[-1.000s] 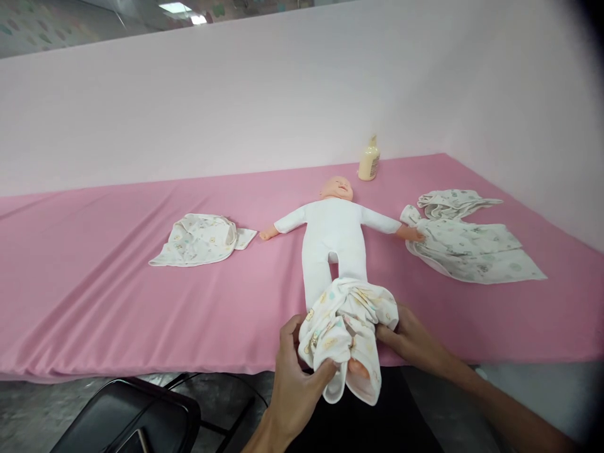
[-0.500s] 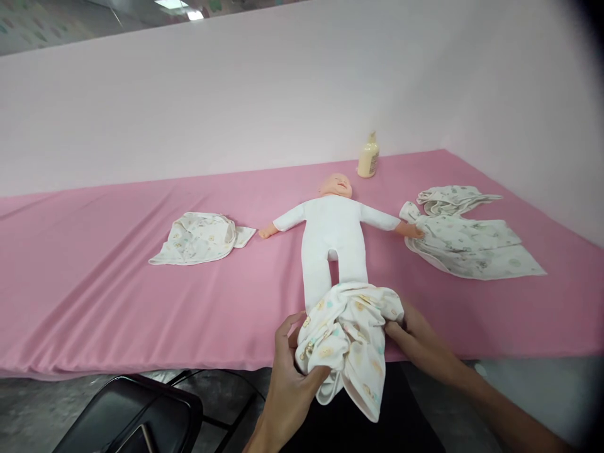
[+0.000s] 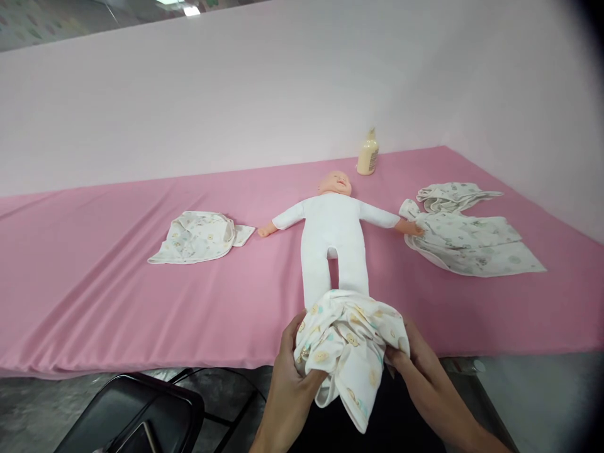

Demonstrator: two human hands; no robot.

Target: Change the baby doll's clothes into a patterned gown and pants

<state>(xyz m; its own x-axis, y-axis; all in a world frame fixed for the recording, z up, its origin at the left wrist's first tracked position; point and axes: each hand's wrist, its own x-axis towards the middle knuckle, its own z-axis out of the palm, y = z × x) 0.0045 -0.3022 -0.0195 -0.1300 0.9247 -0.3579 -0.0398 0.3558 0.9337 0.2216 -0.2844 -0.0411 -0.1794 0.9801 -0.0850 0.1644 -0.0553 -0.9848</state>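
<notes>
A bunched white baby garment with a small yellow and teal print (image 3: 352, 340) is held between my two hands at the table's front edge. My left hand (image 3: 292, 377) is closed on its left side, thumb on top. On the right side, my right hand (image 3: 418, 362) grips the cloth, its fingertips partly hidden in the folds. Just beyond lies a baby doll (image 3: 334, 233) on its back in a white body, arms spread and head away from me. The garment covers the view of its lower legs and feet; whether they touch I cannot tell.
Pink cloth (image 3: 117, 302) covers the table. A printed garment (image 3: 198, 238) lies left of the doll. To the right are a larger printed garment (image 3: 476, 245) and a folded one (image 3: 453, 196). A pump bottle (image 3: 368, 154) stands near the wall. A black chair (image 3: 136, 409) is below left.
The garment has dropped slightly toward me and its folds have shifted. My right hand has moved a little lower and nearer, still gripping the cloth. The doll stays in place.
</notes>
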